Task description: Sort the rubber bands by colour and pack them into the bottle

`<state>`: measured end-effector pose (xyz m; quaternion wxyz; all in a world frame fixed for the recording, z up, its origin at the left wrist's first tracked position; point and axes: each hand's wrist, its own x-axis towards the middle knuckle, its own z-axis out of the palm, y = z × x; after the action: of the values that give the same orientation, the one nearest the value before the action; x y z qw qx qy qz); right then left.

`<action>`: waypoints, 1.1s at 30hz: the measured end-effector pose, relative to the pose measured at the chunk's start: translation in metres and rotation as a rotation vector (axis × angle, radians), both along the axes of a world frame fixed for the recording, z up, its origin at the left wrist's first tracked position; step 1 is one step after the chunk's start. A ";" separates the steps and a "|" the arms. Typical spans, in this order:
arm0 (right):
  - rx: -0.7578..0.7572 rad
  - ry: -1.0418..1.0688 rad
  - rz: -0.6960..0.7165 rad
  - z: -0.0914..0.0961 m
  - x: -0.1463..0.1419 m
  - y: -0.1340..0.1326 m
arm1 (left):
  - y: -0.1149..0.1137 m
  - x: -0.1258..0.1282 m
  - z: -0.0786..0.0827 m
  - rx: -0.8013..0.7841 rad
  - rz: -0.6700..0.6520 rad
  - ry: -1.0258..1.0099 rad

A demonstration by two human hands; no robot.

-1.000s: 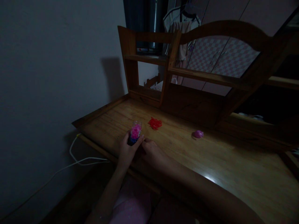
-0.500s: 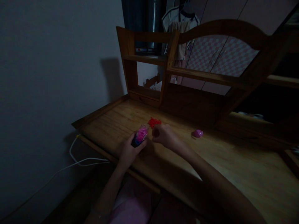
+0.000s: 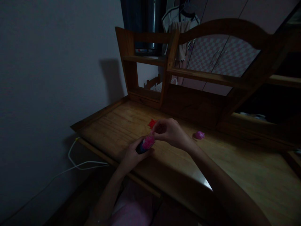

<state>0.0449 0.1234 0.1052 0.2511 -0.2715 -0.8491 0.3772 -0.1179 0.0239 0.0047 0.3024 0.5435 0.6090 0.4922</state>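
My left hand (image 3: 133,154) is wrapped round a small clear bottle (image 3: 148,142) with bright pink contents and a dark lower part. The bottle leans up and to the right above the desk. At its mouth, the thumb and index finger of my right hand (image 3: 172,133) are pinched together. What they hold, if anything, is too small and dim to make out. Just behind the bottle lies a small heap of red pieces (image 3: 152,123), partly hidden by my right hand. A rounded purple-pink object (image 3: 199,135) rests on the desk to the right.
The wooden desk (image 3: 113,122) meets a pale wall (image 3: 58,62) at the left. A wooden shelf unit (image 3: 145,60) rises along its back. A white cable (image 3: 89,162) hangs by the front left edge. Clothes (image 3: 181,28) hang behind the shelves.
My right hand has come to the bottle's mouth, where it was apart from it before. The bottle and my left hand have shifted slightly right and down. More of the red heap is covered.
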 end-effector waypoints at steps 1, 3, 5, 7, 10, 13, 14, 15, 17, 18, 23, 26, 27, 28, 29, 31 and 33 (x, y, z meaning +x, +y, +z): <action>0.049 -0.016 -0.016 0.003 0.000 -0.003 | 0.000 0.000 0.000 0.002 -0.003 -0.002; 0.154 -0.056 -0.051 0.008 0.002 -0.007 | 0.000 0.000 0.000 0.002 -0.011 -0.004; 0.237 -0.091 -0.074 0.011 0.003 -0.010 | -0.001 0.000 -0.001 -0.006 -0.005 -0.005; 0.294 -0.113 -0.071 0.012 0.004 -0.010 | -0.001 0.000 -0.001 -0.020 0.006 -0.005; 0.321 -0.127 -0.020 0.010 0.007 -0.006 | -0.001 0.000 -0.002 -0.028 0.004 0.010; 0.272 -0.125 0.043 0.011 0.011 0.000 | -0.001 -0.002 -0.003 -0.028 0.008 0.017; 0.249 -0.124 0.053 0.012 0.012 0.001 | -0.001 -0.002 -0.004 -0.031 0.013 0.015; 0.229 -0.123 0.054 0.014 0.014 0.002 | -0.001 -0.002 -0.004 -0.034 0.018 0.013; 0.209 -0.113 0.025 0.019 0.015 0.003 | -0.001 -0.003 -0.005 -0.039 0.018 0.015; 0.208 -0.104 0.007 0.020 0.016 0.003 | -0.001 -0.003 -0.005 -0.036 0.016 0.014; 0.254 -0.110 0.065 0.019 0.015 0.000 | -0.001 -0.004 -0.006 -0.029 0.010 0.009; 0.252 -0.154 0.144 0.015 0.013 -0.002 | -0.001 -0.005 -0.006 -0.053 0.020 0.017; 0.244 -0.161 0.163 0.013 0.012 -0.003 | -0.001 -0.005 -0.006 -0.060 0.020 0.018; 0.233 -0.167 0.178 0.013 0.011 -0.004 | -0.001 -0.005 -0.006 -0.066 0.019 0.020; 0.220 -0.169 0.187 0.013 0.011 -0.005 | -0.001 -0.005 -0.006 -0.071 0.017 0.021; 0.188 -0.169 0.196 0.014 0.009 -0.008 | -0.002 -0.004 -0.005 -0.076 0.008 0.021; 0.151 -0.146 0.183 0.017 0.008 -0.009 | -0.002 -0.004 -0.004 -0.074 0.003 0.018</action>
<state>0.0528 0.1142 0.1217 0.1727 -0.1998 -0.9124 0.3128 -0.1217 0.0220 0.0005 0.3161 0.5355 0.6301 0.4651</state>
